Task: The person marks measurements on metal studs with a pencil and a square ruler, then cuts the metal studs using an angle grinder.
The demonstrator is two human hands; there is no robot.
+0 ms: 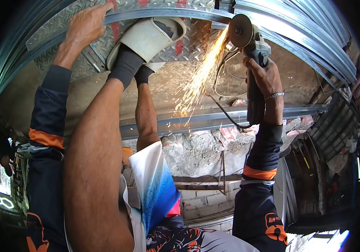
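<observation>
Metal channel (167, 12), smooth and long, crosses ridged treadplate (194, 40); left hand (85, 27) curls on it, fingers apparently together; right hand (266, 77) wraps the angle grinder (257, 49), its round disc (241, 30) sparking at the metal.

Bright orange sparks (205, 71) glow beside white glare on the metal strips (297, 31), while the right edge sinks into shadow. Daylight blows out the lower corners. Fisheye distortion bends the darkened borders.

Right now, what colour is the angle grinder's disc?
The disc is brown, clearest in the head view.
</observation>
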